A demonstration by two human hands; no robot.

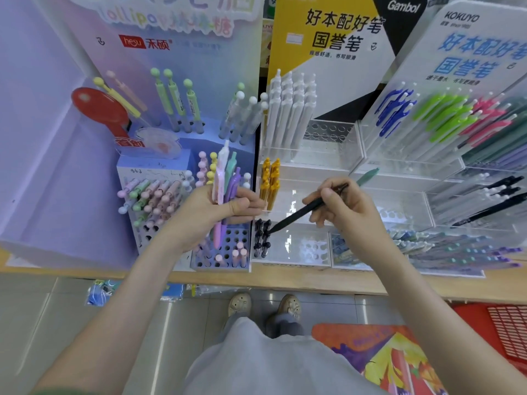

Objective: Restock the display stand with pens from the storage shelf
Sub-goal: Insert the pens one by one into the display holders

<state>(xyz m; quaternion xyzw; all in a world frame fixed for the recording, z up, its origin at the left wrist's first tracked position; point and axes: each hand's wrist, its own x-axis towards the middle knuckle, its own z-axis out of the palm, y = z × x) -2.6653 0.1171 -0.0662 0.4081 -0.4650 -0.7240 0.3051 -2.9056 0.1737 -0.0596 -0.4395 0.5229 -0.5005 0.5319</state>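
At near centre, right hand (346,213) is pinching black pen (299,214), maybe toppling standing pens (263,238); left hand (209,216) is gripping pastel pens (225,178)

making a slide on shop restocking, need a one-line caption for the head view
Right hand aims a black pen at the black row in the clear stand; left hand grips pastel pens.

Right hand (342,206) pinches a slim black pen (302,212), tip angled down just beside the cluster of black pens (262,235) standing in the clear acrylic display stand (299,248). Left hand (211,212) grips a bundle of pastel pens (225,172), upright.
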